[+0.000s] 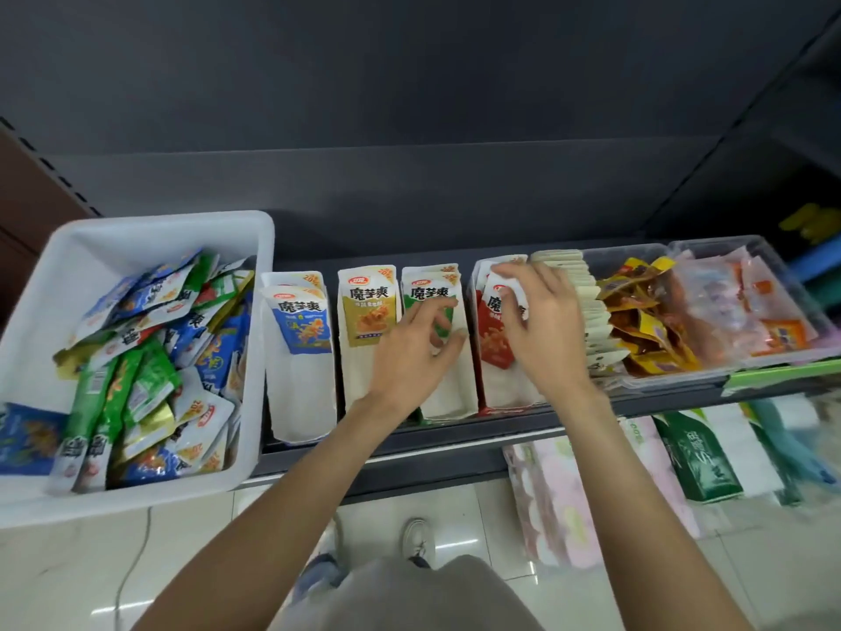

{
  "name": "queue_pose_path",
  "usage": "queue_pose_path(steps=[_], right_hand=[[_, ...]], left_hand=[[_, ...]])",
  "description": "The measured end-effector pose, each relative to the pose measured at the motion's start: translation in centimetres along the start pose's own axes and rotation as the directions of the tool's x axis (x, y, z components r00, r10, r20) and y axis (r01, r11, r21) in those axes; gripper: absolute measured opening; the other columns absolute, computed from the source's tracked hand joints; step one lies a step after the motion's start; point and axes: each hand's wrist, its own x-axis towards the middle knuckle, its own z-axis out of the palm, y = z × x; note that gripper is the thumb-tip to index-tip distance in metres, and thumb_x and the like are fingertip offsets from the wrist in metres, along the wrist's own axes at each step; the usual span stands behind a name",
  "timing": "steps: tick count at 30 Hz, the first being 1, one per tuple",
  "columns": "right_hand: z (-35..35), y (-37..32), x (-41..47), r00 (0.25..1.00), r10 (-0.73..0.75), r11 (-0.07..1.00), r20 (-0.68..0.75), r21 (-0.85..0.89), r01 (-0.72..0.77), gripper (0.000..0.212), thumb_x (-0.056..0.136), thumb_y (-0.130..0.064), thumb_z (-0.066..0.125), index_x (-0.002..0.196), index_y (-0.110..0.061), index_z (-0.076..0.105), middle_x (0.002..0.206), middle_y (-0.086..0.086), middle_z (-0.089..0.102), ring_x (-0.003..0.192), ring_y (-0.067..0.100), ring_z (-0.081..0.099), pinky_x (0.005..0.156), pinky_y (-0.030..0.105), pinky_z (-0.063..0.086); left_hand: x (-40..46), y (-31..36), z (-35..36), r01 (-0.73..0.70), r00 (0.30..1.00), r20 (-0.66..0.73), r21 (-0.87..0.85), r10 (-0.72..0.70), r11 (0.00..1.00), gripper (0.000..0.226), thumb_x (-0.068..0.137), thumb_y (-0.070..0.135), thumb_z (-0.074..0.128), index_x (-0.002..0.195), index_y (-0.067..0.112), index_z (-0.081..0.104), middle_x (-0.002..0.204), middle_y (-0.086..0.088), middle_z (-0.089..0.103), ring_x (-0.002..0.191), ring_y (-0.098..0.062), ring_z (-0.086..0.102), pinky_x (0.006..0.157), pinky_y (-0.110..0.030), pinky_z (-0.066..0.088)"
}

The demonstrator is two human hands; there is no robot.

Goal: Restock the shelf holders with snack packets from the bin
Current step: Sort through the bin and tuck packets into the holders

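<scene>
Holders (300, 389) mid-frame barely filled, white bin (136, 239) at left heaped. Left hand (409, 352) pinches green packet (443, 323), right hand (541, 321) grips red packet (496, 343).

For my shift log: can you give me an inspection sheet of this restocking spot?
Surface: dark shelf, holders in a row.
Job's things: white bin of mixed packets; blue holder, yellow holder, green holder, red holder, each part filled.
Clutter: clear tubs of other snacks.
Hands: left hand at green packet; right hand fingers on red packet.
Cables: white cable on floor.
Surroundings: tiled floor, goods on lower shelf.
</scene>
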Motion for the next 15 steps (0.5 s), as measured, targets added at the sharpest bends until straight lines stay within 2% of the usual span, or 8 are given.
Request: queue_pose_path(steps=[2,5,7,10,12,15], right_hand=[[0.5,-2.6,-1.2,0.996,-0.037,0.976,0.082,0.217,0.019,0.023,0.092,-0.009,0.052,0.111,-0.014,0.063,0.104,0.001,0.067,0.093,0.017,0.061,0.081,0.032,0.050],[2.8,-6.9,-2.8,0.952,-0.142,0.937,0.272,0.348,0.041,0.019,0.093,-0.015,0.052,0.107,-0.018,0.064,0.095,-0.005,0.070,0.083,0.009,0.065,0.071,0.033,0.053],[4.8,-9.8,-3.1,0.905,-0.217,0.928,0.367,0.365,0.074,0.018,0.093,-0.021,0.050,0.102,-0.021,0.065,0.091,-0.007,0.070,0.082,0.011,0.065,0.069,0.035,0.053],[7.8,-13.8,-2.6,0.845,-0.316,0.922,0.433,0.351,0.165,0.017,0.093,-0.017,0.053,0.102,-0.019,0.068,0.098,-0.004,0.070,0.092,0.015,0.061,0.075,0.027,0.047],[9.7,-16.3,-1.8,0.813,-0.374,0.911,0.446,0.341,0.231,0.019,0.094,-0.013,0.053,0.105,-0.016,0.068,0.103,-0.002,0.069,0.101,0.017,0.056,0.081,0.028,0.044],[12.6,-19.5,-0.2,0.756,-0.442,0.895,0.483,0.298,0.332,0.026,0.095,-0.013,0.049,0.116,-0.013,0.064,0.114,0.002,0.065,0.112,0.019,0.049,0.092,0.030,0.040]], left_hand=[[-1.2,-0.7,-3.3,-0.117,0.987,-0.119,-0.040,0.111,0.992,0.024,0.091,0.028,0.058,0.113,0.021,0.061,0.087,0.013,0.062,0.073,-0.001,0.058,0.064,-0.027,0.053],[-3.7,-2.8,-8.9,-0.329,0.899,-0.282,0.071,0.336,0.942,0.017,0.093,0.024,0.053,0.101,0.017,0.066,0.087,0.008,0.067,0.071,-0.003,0.058,0.062,-0.024,0.051],[-5.3,-5.0,-12.5,-0.307,0.876,-0.319,0.211,0.362,0.928,0.020,0.093,0.022,0.052,0.096,0.013,0.069,0.080,0.004,0.067,0.066,-0.009,0.055,0.060,-0.025,0.047],[-6.9,-9.1,-16.8,-0.031,0.936,-0.310,0.394,0.164,0.919,0.025,0.087,0.027,0.052,0.098,0.013,0.069,0.080,0.002,0.065,0.076,-0.016,0.054,0.064,-0.029,0.045],[-7.5,-11.9,-18.7,0.155,0.967,-0.254,0.483,-0.032,0.862,0.029,0.081,0.028,0.061,0.106,0.014,0.067,0.093,-0.005,0.066,0.090,-0.028,0.057,0.073,-0.037,0.049],[-7.8,-14.9,-20.2,0.330,0.942,-0.135,0.550,-0.308,0.767,0.051,0.077,0.034,0.071,0.124,0.016,0.057,0.119,-0.011,0.059,0.110,-0.036,0.051,0.092,-0.045,0.042]])
